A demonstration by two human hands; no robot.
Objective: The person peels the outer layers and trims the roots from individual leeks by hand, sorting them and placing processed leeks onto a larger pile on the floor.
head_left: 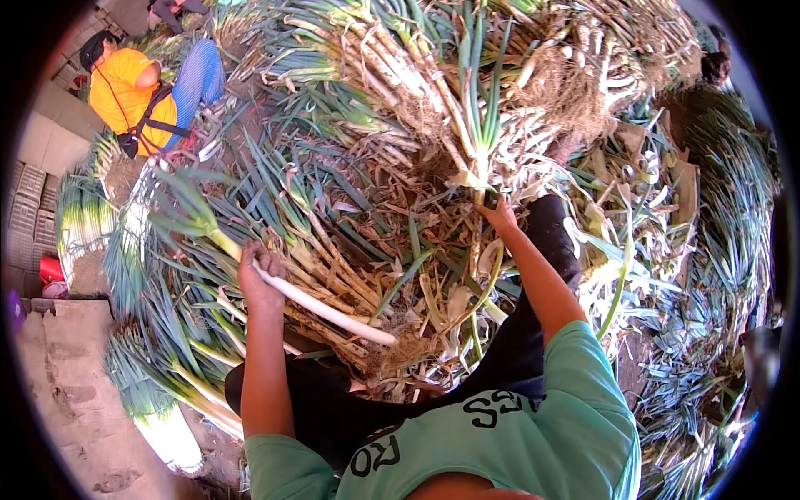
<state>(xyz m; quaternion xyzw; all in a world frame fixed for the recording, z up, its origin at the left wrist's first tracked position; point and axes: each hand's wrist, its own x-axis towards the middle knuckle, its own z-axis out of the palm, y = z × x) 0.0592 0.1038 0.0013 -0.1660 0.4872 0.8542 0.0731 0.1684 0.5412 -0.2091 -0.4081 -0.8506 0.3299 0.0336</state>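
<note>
My left hand (259,272) is closed around a long green onion (331,315). Its clean white stalk slants down to the right, with brown roots at the lower end and green leaves at the upper left. Farther to the right, my right hand (498,214) grips another green onion (481,169) whose leaves point away from me. A brown strip hangs below that hand. Between my hands lies a heap of unpeeled green onions (331,250) with dry brown outer leaves and dirt on them.
Large piles of rooted green onions (400,69) lie ahead. Peeled leaves (625,250) are heaped at the right. Neat bundles (165,431) of white-stalked onions stand at the left, near plastic crates (28,187). A person in an orange shirt (128,87) sits at the upper left.
</note>
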